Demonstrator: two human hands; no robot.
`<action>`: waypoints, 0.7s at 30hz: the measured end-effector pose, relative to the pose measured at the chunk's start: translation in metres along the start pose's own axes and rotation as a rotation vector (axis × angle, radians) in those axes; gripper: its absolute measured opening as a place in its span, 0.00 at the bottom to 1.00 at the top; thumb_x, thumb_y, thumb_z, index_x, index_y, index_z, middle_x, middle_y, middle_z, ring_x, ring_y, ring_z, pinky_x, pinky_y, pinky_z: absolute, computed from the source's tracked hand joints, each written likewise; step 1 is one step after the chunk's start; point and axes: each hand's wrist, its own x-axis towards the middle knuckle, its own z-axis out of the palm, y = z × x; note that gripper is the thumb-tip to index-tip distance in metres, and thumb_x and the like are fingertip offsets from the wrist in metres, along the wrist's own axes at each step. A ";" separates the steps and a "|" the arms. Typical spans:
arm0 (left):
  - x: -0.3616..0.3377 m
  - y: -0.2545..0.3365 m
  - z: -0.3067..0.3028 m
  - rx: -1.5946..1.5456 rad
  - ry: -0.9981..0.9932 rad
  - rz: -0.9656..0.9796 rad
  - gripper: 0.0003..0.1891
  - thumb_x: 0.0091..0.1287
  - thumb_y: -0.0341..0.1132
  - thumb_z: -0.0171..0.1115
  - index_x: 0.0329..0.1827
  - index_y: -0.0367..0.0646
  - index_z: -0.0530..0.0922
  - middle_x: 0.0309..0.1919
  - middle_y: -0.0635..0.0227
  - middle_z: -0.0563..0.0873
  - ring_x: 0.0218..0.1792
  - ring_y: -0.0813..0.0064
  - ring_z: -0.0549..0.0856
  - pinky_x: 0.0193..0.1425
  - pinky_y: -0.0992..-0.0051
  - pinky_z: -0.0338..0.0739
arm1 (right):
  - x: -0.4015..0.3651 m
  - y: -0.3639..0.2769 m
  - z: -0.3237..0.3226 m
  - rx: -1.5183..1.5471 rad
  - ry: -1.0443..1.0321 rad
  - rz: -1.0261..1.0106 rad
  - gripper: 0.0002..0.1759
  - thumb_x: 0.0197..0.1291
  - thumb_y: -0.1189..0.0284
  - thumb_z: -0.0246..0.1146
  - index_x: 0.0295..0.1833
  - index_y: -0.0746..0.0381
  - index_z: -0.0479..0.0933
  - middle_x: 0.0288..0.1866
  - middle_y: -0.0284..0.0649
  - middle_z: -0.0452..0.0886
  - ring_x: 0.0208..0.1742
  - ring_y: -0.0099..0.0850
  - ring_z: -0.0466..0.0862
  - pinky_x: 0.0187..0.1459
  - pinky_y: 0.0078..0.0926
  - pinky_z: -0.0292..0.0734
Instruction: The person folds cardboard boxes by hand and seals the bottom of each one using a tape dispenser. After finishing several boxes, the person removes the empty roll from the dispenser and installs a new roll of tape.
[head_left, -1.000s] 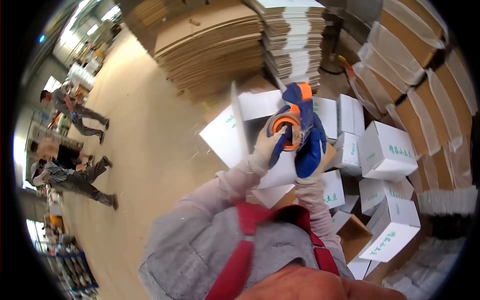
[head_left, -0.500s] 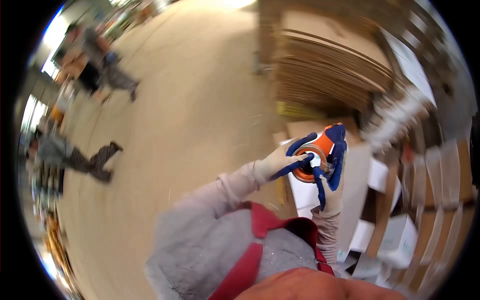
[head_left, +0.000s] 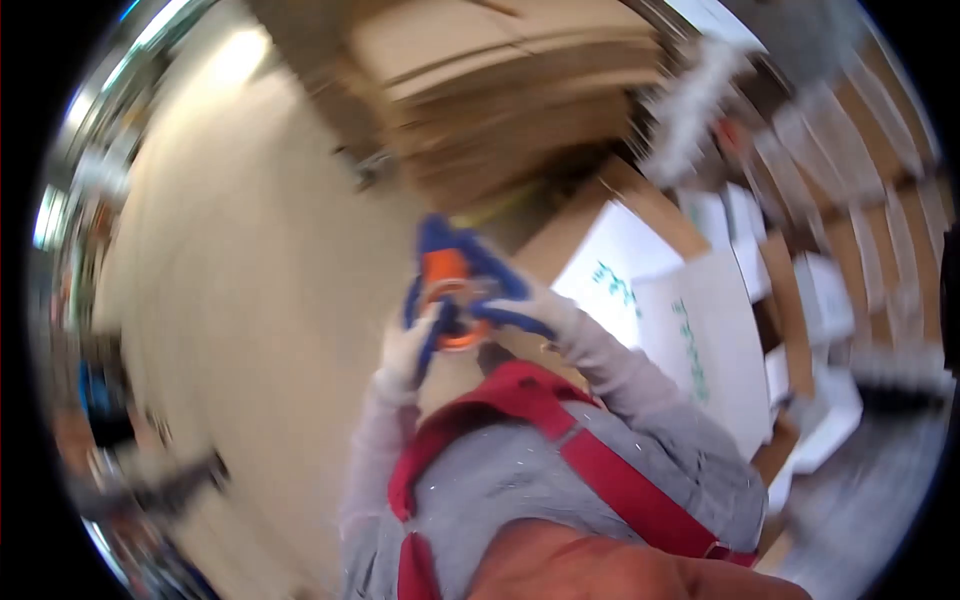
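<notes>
The view is motion-blurred. Both my hands wear white gloves with blue palms and are raised in front of my chest. They hold an orange and blue tape dispenser (head_left: 448, 278) between them. My left hand (head_left: 408, 345) grips it from the lower left, with fingers across the orange tape roll. My right hand (head_left: 522, 312) grips it from the right. A white flattened box with green print (head_left: 625, 275) lies just beyond my right forearm.
Tall stacks of flat brown cardboard (head_left: 500, 90) stand ahead. More white boxes with green print (head_left: 815, 290) and brown cartons pile up on the right. Bare tan floor (head_left: 240, 260) stretches to the left, with blurred figures at its far edge.
The view has swung hard and blurred. My hands with the tape dispenser now sit left of centre instead of right, and both still grip it. The white boxes have shifted to the right.
</notes>
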 end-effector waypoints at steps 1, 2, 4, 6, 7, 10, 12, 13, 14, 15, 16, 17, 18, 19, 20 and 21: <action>0.032 0.013 -0.008 0.075 0.016 0.062 0.19 0.68 0.33 0.56 0.60 0.35 0.70 0.39 0.62 0.83 0.34 0.76 0.84 0.38 0.77 0.81 | 0.039 0.013 -0.013 -0.182 0.078 -0.235 0.44 0.60 0.71 0.62 0.75 0.61 0.43 0.68 0.41 0.64 0.54 0.22 0.72 0.48 0.18 0.72; 0.051 0.023 -0.017 0.053 0.052 0.010 0.18 0.68 0.33 0.56 0.58 0.35 0.72 0.35 0.64 0.83 0.32 0.77 0.83 0.37 0.78 0.79 | 0.066 0.028 -0.018 -0.387 0.128 -0.453 0.43 0.62 0.69 0.61 0.75 0.60 0.43 0.66 0.41 0.65 0.53 0.22 0.73 0.47 0.18 0.72; 0.096 0.059 -0.043 0.305 0.014 0.040 0.24 0.72 0.36 0.49 0.69 0.38 0.61 0.41 0.67 0.81 0.38 0.79 0.81 0.44 0.79 0.76 | 0.100 -0.020 -0.027 0.022 0.004 -0.097 0.43 0.62 0.67 0.61 0.75 0.59 0.44 0.60 0.38 0.69 0.52 0.23 0.73 0.50 0.20 0.72; 0.134 0.094 -0.063 0.334 0.045 0.089 0.24 0.72 0.37 0.47 0.69 0.36 0.62 0.48 0.66 0.79 0.44 0.80 0.80 0.49 0.80 0.75 | 0.147 -0.008 -0.048 0.120 0.135 -0.319 0.35 0.62 0.70 0.59 0.73 0.57 0.55 0.54 0.38 0.75 0.47 0.22 0.76 0.50 0.18 0.74; 0.145 0.105 -0.066 0.363 0.041 0.139 0.24 0.72 0.37 0.47 0.68 0.36 0.62 0.51 0.66 0.78 0.47 0.80 0.79 0.52 0.79 0.73 | 0.151 -0.013 -0.057 0.104 0.199 -0.373 0.33 0.62 0.70 0.60 0.71 0.58 0.58 0.52 0.38 0.76 0.46 0.23 0.76 0.50 0.19 0.74; 0.214 0.149 -0.079 0.355 0.034 0.310 0.22 0.74 0.36 0.43 0.68 0.35 0.62 0.58 0.64 0.74 0.57 0.75 0.75 0.61 0.77 0.69 | 0.172 -0.054 -0.120 -0.167 0.320 -0.381 0.28 0.61 0.72 0.61 0.67 0.60 0.65 0.52 0.38 0.78 0.49 0.25 0.78 0.55 0.21 0.73; 0.277 0.173 -0.088 0.258 0.054 0.422 0.25 0.71 0.36 0.49 0.69 0.36 0.60 0.43 0.67 0.81 0.41 0.80 0.80 0.46 0.80 0.76 | 0.193 -0.073 -0.160 -0.398 0.558 -0.544 0.26 0.59 0.71 0.62 0.64 0.62 0.69 0.50 0.39 0.80 0.49 0.25 0.80 0.53 0.22 0.74; 0.309 0.182 -0.090 0.266 -0.013 0.409 0.25 0.71 0.37 0.49 0.69 0.36 0.61 0.43 0.66 0.81 0.41 0.79 0.80 0.46 0.79 0.75 | 0.198 -0.090 -0.176 -0.341 0.655 -0.544 0.24 0.59 0.71 0.63 0.62 0.62 0.71 0.50 0.39 0.81 0.49 0.25 0.80 0.52 0.22 0.75; 0.336 0.190 -0.096 0.275 -0.066 0.408 0.25 0.71 0.37 0.49 0.69 0.36 0.62 0.43 0.66 0.81 0.41 0.79 0.81 0.46 0.79 0.75 | 0.208 -0.106 -0.188 -0.283 0.737 -0.550 0.23 0.58 0.70 0.64 0.60 0.62 0.73 0.49 0.39 0.81 0.48 0.25 0.81 0.51 0.22 0.75; 0.358 0.196 -0.093 0.349 -0.016 0.447 0.25 0.71 0.39 0.51 0.67 0.37 0.63 0.43 0.64 0.82 0.41 0.77 0.81 0.46 0.78 0.76 | 0.223 -0.119 -0.197 -0.233 0.782 -0.588 0.23 0.58 0.69 0.64 0.59 0.63 0.73 0.49 0.40 0.81 0.48 0.26 0.81 0.51 0.23 0.76; 0.376 0.201 -0.083 0.419 0.029 0.496 0.25 0.70 0.41 0.53 0.66 0.37 0.65 0.44 0.62 0.82 0.41 0.76 0.81 0.46 0.77 0.76 | 0.237 -0.131 -0.205 -0.188 0.829 -0.633 0.23 0.58 0.67 0.64 0.58 0.63 0.74 0.48 0.41 0.82 0.48 0.27 0.82 0.50 0.24 0.76; 0.407 0.193 -0.084 0.539 0.074 0.528 0.27 0.68 0.45 0.54 0.65 0.39 0.66 0.45 0.58 0.82 0.43 0.71 0.82 0.49 0.74 0.74 | 0.254 -0.136 -0.222 -0.448 0.916 -0.625 0.23 0.58 0.66 0.64 0.58 0.63 0.74 0.48 0.41 0.82 0.46 0.29 0.82 0.49 0.24 0.76; 0.439 0.180 -0.086 0.645 0.125 0.553 0.28 0.67 0.48 0.55 0.65 0.40 0.68 0.46 0.55 0.82 0.45 0.66 0.82 0.53 0.71 0.73 | 0.273 -0.143 -0.236 -0.718 1.002 -0.604 0.24 0.58 0.65 0.64 0.58 0.62 0.74 0.47 0.42 0.82 0.44 0.32 0.83 0.48 0.24 0.77; 0.454 0.176 -0.082 0.831 0.177 0.583 0.30 0.65 0.51 0.55 0.65 0.40 0.68 0.49 0.53 0.81 0.50 0.62 0.80 0.58 0.68 0.68 | 0.287 -0.164 -0.226 -0.886 1.062 -0.370 0.26 0.56 0.59 0.65 0.58 0.60 0.74 0.49 0.42 0.80 0.47 0.37 0.82 0.51 0.25 0.74; 0.465 0.170 -0.078 1.023 0.227 0.591 0.31 0.64 0.53 0.54 0.65 0.41 0.68 0.53 0.51 0.79 0.55 0.57 0.77 0.64 0.64 0.63 | 0.309 -0.161 -0.250 -1.388 1.100 -0.390 0.30 0.56 0.52 0.62 0.61 0.56 0.72 0.56 0.41 0.77 0.56 0.38 0.76 0.57 0.34 0.70; 0.473 0.162 -0.077 1.052 0.249 0.599 0.31 0.65 0.54 0.53 0.65 0.42 0.67 0.55 0.51 0.77 0.59 0.55 0.73 0.67 0.61 0.57 | 0.328 -0.167 -0.252 -1.552 1.111 -0.237 0.32 0.57 0.49 0.59 0.63 0.55 0.70 0.59 0.41 0.74 0.60 0.39 0.73 0.59 0.39 0.67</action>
